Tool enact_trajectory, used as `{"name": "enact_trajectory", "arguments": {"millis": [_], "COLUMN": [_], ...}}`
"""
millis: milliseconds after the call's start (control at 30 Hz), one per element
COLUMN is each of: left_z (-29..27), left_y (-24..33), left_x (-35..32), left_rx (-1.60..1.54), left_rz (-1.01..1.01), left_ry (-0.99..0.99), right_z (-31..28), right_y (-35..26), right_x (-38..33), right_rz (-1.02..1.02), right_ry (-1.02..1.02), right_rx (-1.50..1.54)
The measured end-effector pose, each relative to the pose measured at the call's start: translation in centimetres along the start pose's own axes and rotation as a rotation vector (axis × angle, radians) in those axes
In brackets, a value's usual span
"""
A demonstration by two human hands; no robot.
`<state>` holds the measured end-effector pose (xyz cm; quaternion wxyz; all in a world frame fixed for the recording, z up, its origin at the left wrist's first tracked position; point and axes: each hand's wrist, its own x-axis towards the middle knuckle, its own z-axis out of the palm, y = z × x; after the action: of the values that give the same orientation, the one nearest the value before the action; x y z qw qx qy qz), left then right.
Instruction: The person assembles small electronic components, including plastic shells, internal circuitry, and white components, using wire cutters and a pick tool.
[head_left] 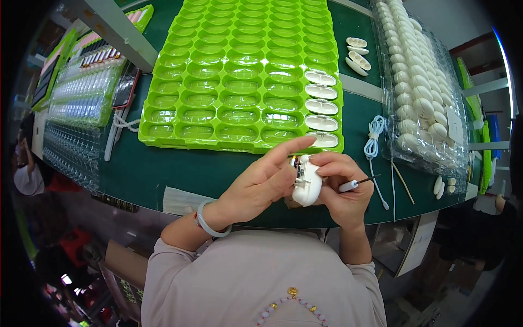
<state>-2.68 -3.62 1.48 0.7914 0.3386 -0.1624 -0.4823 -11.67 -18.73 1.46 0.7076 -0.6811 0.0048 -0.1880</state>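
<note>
Close to the table's front edge, my two hands meet around a white rounded plastic case (306,187) that stands open on its left side, showing small dark parts inside. My left hand (256,188) has its thumb and fingers at that side, the index finger stretched over the top. On the other side, my right hand (348,199) pinches the case with thumb and fingertips. Tucked between the right hand's fingers is a thin screwdriver-like tool (350,186) with a white handle and dark shaft, pointing right. Some left fingertips are hidden behind the case.
Ahead stands a bright green tray (234,103) of oval pockets; several white oval shells (321,107) fill its right column. White case pieces (357,57) lie beyond. Right are a clear tray (419,92) of white pieces, a coiled cable (373,137) and a wooden stick (403,182).
</note>
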Motion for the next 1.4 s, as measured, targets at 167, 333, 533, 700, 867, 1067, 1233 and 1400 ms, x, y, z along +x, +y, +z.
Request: {"name": "enact_trajectory", "arguments": {"millis": [167,333,533,700,867,1067,1233,1400], "left_z": [0.2,-0.5,-1.1,-1.6,0.6,-0.9,0.7,-0.6], "left_y": [0.2,0.8,0.8,0.4,0.1,1.1,2.3,2.1], "left_x": [0.3,0.6,0.2,0.2,0.8,-0.2,0.1,0.3], "left_rx": [-0.17,-0.004,-0.294,-0.498,-0.571,-0.48,0.062,-0.378], "left_rz": [-0.155,-0.055,0.036,0.152,0.18,-0.126,-0.491,-0.187], "left_ry": [0.024,0.087,0.104,0.08,0.079,-0.002,-0.022,0.249], "right_z": [0.5,0.6,2.1,2.6,3.0,-0.2,-2.5,-0.2], "right_y": [0.2,-0.4,-2.0,-1.8,-0.5,-1.6,-2.4,-3.0], "right_x": [0.0,-0.5,-2.5,-2.3,-0.8,1.8,3.5,0.9], "right_rz": [-0.008,-0.009,0.397,0.342,0.115,0.039,0.061,0.138], "right_ry": [0.073,0.188,0.086,-0.04,0.058,-0.19,-0.536,0.055], "right_rx": [-0.099,-0.352,0.112,-0.093,-0.277,-0.423,-0.459,-0.437]}}
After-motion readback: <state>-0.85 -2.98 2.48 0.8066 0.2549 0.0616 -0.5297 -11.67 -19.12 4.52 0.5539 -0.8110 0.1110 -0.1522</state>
